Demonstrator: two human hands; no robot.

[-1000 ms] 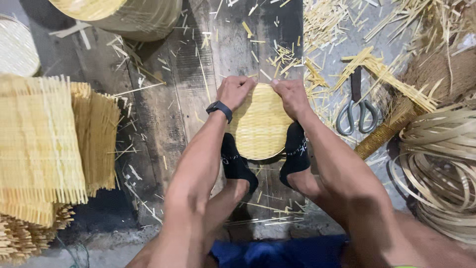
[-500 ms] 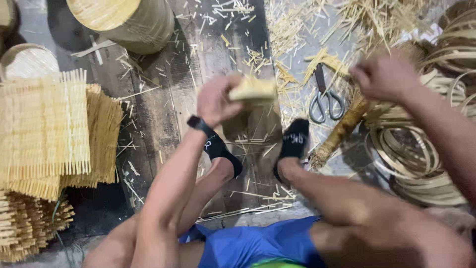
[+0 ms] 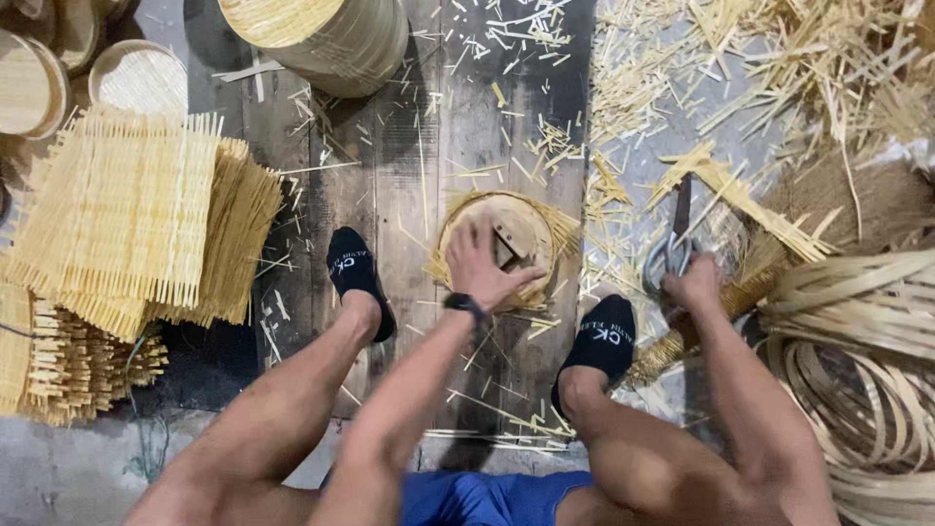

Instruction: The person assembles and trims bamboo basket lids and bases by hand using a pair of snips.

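I sit on a wooden plank floor with my legs apart, in black socks. My left hand [image 3: 484, 270] lies with fingers spread on a round woven bamboo piece [image 3: 519, 216] that rests flat on the planks, loose strand ends sticking out around its rim. My right hand [image 3: 695, 285] is closed around the grey handles of a pair of scissors [image 3: 674, 244] lying to the right, their blades pointing away from me.
A stack of square woven bamboo mats [image 3: 122, 219] lies at the left, with round trays [image 3: 141, 80] behind it. A large round bamboo basket [image 3: 317, 34] stands at the top. Coiled bamboo strips [image 3: 857, 380] fill the right side. Cut splinters [image 3: 682, 88] litter the floor.
The round woven piece, first held by both hands between my feet, now lies on the planks under my left hand. My right hand has gone right and closed on the scissors.
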